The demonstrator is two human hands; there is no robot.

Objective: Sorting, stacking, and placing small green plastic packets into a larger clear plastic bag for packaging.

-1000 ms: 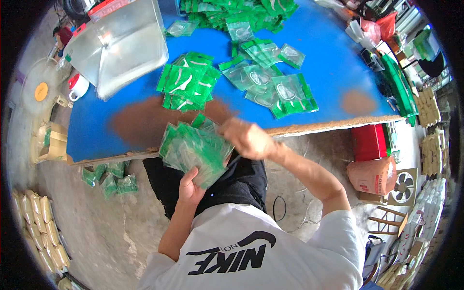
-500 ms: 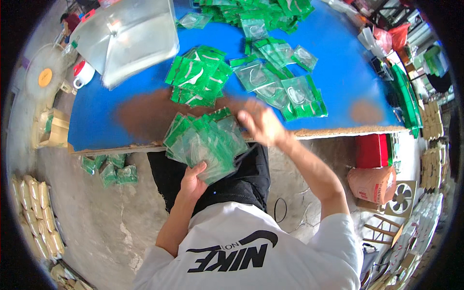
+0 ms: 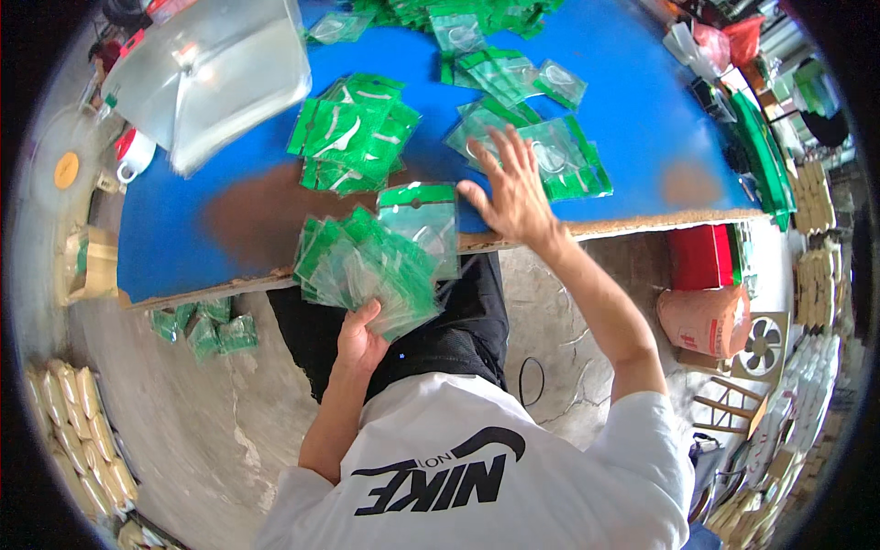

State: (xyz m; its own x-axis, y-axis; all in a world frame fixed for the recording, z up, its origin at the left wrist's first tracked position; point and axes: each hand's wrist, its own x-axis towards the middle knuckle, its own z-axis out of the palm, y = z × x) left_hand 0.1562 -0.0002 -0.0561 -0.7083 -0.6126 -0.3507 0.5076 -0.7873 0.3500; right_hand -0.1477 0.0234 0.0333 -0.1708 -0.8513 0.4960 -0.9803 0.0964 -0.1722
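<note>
My left hand [image 3: 363,337] grips the near end of a fanned stack of flat green-and-clear plastic packets [image 3: 362,270], thumb on top, over my lap at the table's front edge. One packet with a green top strip and a round hole [image 3: 420,220] sticks out at the fan's far right. Fingers spread, my right hand [image 3: 515,192] reaches over a loose pile of clear packets with green strips [image 3: 579,158]; its fingertips overlap the pile, and whether they touch it I cannot tell. Left of that pile lies a stack of mostly green packets [image 3: 353,137].
More packets [image 3: 477,14] are heaped at the far side of the blue table [image 3: 632,101]. A large clear plastic container [image 3: 229,82] and a red-and-white mug [image 3: 136,156] stand at the left. On the floor are green bundles [image 3: 220,335] and, rightward, a pinkish sack [image 3: 704,321].
My right hand has moved from beside the held stack out to the loose pile and spread its fingers. A packet now juts from the fan's far right. The view has shifted slightly.
</note>
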